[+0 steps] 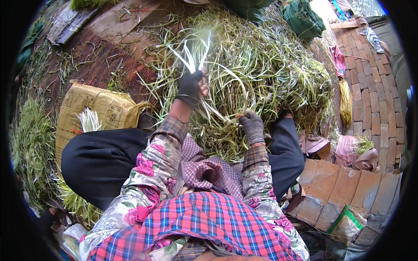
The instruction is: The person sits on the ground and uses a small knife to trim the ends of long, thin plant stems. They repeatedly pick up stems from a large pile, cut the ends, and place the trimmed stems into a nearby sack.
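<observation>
My left hand [192, 85], in a black fingerless glove, is closed round a bunch of pale-stemmed green plants [191, 57], whose white stems fan out above the fist. A few more white stems hang below that fist. My right hand [252, 125], in a grey knitted glove with bare fingertips, is at the lower right of the bunch, its thumb and fingers pinching a long pale stem [241, 88] that curves up and over. Beneath both hands spreads a large heap of loose green and yellowish stalks [281, 68].
A yellow woven sack [101, 102] lies at the left, with a bundle of white stems [89, 121] beside my knee. More greens [31, 146] are piled at far left. Dark green bundles [302, 19] stand beyond the heap. Flattened cardboard [339, 189] and a brick path [375, 94] are at the right.
</observation>
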The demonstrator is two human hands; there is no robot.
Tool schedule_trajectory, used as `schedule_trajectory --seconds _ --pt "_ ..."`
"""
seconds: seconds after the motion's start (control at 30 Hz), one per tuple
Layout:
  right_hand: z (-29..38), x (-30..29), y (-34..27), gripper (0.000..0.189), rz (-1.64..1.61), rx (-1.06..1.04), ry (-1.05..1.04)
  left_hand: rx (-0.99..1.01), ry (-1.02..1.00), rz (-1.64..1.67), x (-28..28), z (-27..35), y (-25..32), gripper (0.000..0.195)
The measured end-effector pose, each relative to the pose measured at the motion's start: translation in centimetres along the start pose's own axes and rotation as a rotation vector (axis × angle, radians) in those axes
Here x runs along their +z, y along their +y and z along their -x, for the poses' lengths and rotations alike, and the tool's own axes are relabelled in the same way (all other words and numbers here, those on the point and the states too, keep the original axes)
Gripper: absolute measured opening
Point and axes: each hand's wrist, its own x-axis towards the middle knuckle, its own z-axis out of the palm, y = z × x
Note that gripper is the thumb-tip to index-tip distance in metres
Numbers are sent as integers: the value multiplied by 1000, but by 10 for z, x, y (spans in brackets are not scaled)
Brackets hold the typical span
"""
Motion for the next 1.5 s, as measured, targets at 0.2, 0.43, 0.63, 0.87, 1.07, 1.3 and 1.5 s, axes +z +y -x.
schedule_trajectory --seconds 0.2,0.43,0.63,0.87,1.07,1.3,1.5 --pt "14 19 -26 23 -306 -70 -170 -58 -108 -312 5 3 -22 26" --pt "18 31 -43 15 -648 -140 -187 8 -201 -369 5 -3 -42 28" --pt "16 25 -58 11 -771 -67 -67 136 -269 -444 13 -4 -56 32" --pt "13 26 -53 12 -908 -37 29 147 -294 -389 12 -2 -50 30" --pt "12 24 -49 11 -924 -45 118 141 -297 -522 24 11 -36 26" --pt "10 45 -43 14 -786 -46 37 257 -326 -586 11 -2 -39 31" --pt "28 84 -26 25 183 -232 -144 166 -352 -148 36 22 12 35"
